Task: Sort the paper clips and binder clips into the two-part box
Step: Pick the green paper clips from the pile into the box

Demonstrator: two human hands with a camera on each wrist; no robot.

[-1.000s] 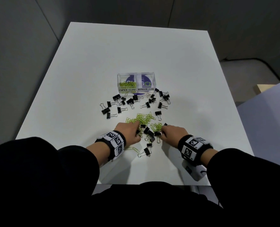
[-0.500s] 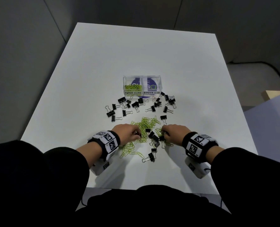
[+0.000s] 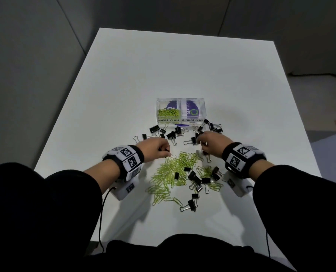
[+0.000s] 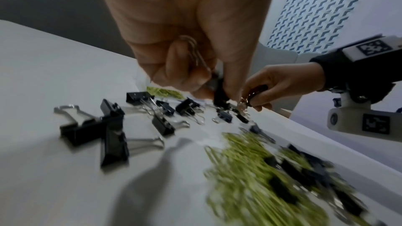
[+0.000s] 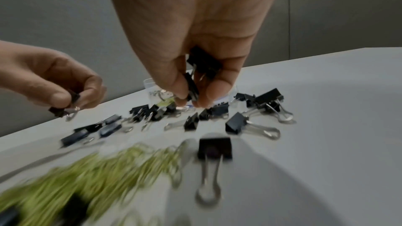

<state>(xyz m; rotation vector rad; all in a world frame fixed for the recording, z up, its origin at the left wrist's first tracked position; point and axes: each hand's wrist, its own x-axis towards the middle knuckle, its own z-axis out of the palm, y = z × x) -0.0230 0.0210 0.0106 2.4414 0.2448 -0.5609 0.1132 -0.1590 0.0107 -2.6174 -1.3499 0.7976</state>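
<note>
Black binder clips were pinched in both the left hand and the right hand, held just above the table. More lay scattered near the box, whose left half held green paper clips; the rest were piled nearer.

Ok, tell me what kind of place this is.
Probably an office or lab recording station: a plain white table against grey partition walls, holding only office supplies, a labelled clip box, and tracking-marker bands on both wrists.
</note>
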